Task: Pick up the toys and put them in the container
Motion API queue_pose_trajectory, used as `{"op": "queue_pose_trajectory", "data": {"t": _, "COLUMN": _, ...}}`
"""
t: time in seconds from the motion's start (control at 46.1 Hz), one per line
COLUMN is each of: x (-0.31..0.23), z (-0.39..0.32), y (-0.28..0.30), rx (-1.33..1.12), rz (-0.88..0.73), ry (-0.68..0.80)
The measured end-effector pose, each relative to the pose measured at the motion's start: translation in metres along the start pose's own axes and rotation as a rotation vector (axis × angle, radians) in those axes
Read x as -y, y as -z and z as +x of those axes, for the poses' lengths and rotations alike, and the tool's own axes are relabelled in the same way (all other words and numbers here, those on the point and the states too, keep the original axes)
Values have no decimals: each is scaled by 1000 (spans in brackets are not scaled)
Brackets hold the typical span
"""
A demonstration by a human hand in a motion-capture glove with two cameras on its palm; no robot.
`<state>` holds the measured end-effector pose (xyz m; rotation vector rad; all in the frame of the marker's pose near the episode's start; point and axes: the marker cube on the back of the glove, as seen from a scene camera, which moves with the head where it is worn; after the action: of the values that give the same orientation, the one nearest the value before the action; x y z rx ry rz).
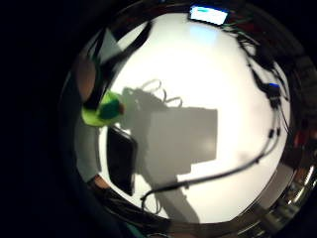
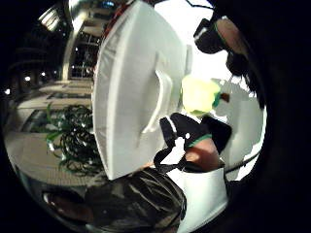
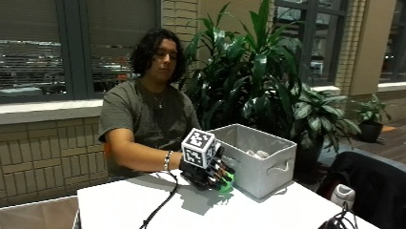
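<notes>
I see the white table [image 3: 126, 205] carrying the grey fabric container [image 3: 257, 160], white items lying inside. Just beside its near wall, my gloved right hand [image 3: 206, 172] hovers above the table, fingers [image 2: 187, 133] curled round a bright green toy [image 3: 226, 182], clear of the surface.

You see a grey container [image 3: 257, 164] of matt woven cloth. The green toy [image 3: 225, 185] beside the container looks like smooth plastic. The table [image 3: 126, 205] under the container is smooth matt white.
</notes>
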<state>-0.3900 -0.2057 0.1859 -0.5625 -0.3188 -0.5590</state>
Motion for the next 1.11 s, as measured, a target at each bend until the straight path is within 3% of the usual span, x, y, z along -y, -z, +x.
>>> {"op": "queue_pose_trajectory", "data": {"t": 0.152, "x": 18, "z": 0, "y": -44, "rx": -20, "rz": -71, "ry": 62}}
{"op": "queue_pose_trajectory", "data": {"t": 0.325, "x": 22, "z": 4, "y": -50, "rx": 36, "rz": 53, "ry": 95}}
{"op": "queue_pose_trajectory", "data": {"t": 0.477, "x": 0, "z": 16, "y": -6, "rx": 228, "rz": 249, "ry": 105}}
{"op": "queue_pose_trajectory", "data": {"t": 0.629, "x": -25, "z": 6, "y": 57, "rx": 195, "rz": 263, "ry": 162}}
{"op": "queue_pose_trajectory", "data": {"t": 0.825, "x": -61, "z": -96, "y": 114, "rx": 29, "rz": 278, "ry": 404}}
{"op": "queue_pose_trajectory", "data": {"t": 0.933, "x": -55, "z": -157, "y": 139, "rx": -31, "rz": 304, "ry": 546}}
{"op": "queue_pose_trajectory", "data": {"t": 1.02, "x": -38, "z": -193, "y": 140, "rx": -75, "rz": 324, "ry": 565}}
{"op": "queue_pose_trajectory", "data": {"t": 1.107, "x": -11, "z": -204, "y": 123, "rx": -311, "rz": 310, "ry": 518}}
